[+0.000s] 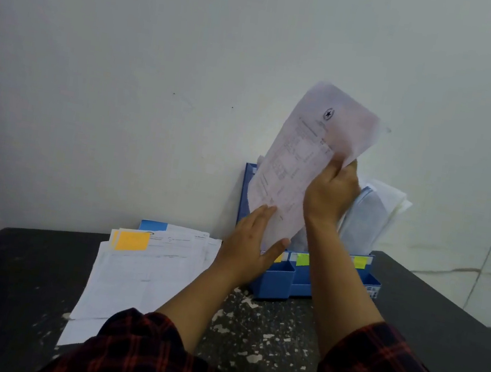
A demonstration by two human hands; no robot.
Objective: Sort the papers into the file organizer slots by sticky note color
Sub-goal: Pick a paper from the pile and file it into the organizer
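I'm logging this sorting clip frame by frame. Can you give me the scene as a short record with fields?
held item: white printed paper sheet, tilted, above the organizer
right hand: grips the sheet's right edge
left hand: fingers straight, touching the sheet's lower edge
organizer: blue plastic file organizer against the wall, papers already in its right slots
slot labels: yellow-green sticky notes on the front
unsorted: paper stack on the dark table, orange sticky note on top

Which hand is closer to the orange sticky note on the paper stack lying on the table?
Left. The left hand is just right of the orange sticky note, at about the same height in the picture. The right hand is higher and farther right, gripping the raised paper.
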